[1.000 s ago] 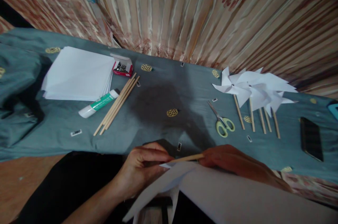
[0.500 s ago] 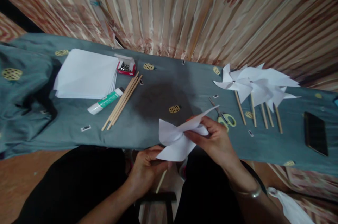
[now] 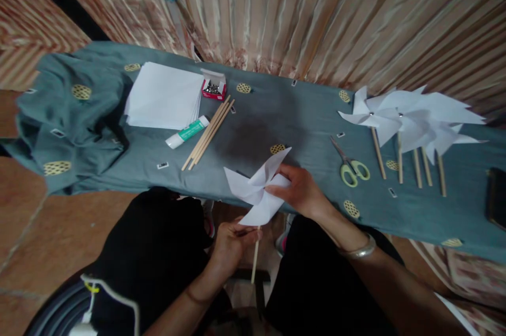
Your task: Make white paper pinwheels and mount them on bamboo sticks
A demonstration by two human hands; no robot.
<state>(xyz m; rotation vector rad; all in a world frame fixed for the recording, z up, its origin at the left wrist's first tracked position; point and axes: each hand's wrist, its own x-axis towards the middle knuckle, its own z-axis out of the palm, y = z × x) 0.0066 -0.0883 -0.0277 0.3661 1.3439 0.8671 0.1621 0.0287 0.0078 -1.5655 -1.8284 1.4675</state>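
Observation:
A white paper pinwheel (image 3: 256,194) is held between both hands at the table's front edge, its blades facing up. My left hand (image 3: 230,245) is closed on its wooden stick (image 3: 255,263), whose lower end sticks out below my fingers. My right hand (image 3: 302,191) pinches the paper near the middle with thumb and fingers, covering part of the right blade. The centre of the pinwheel is partly hidden by my right thumb. Nearest to my right hand on the table are scissors (image 3: 351,171) with pale green handles.
On the left are a stack of white paper (image 3: 164,96), a glue stick (image 3: 187,132), several wooden sticks (image 3: 209,134) and a red box (image 3: 214,88) of metal pins. Several pinwheels (image 3: 411,122) lie at right, near a dark phone (image 3: 497,196). Bunched cloth (image 3: 83,120) covers the left end.
The view has swung left, so the table items appear shifted right. The pinwheel has turned more face-up, its blades spread wider in view, and more of its stick shows below my left hand.

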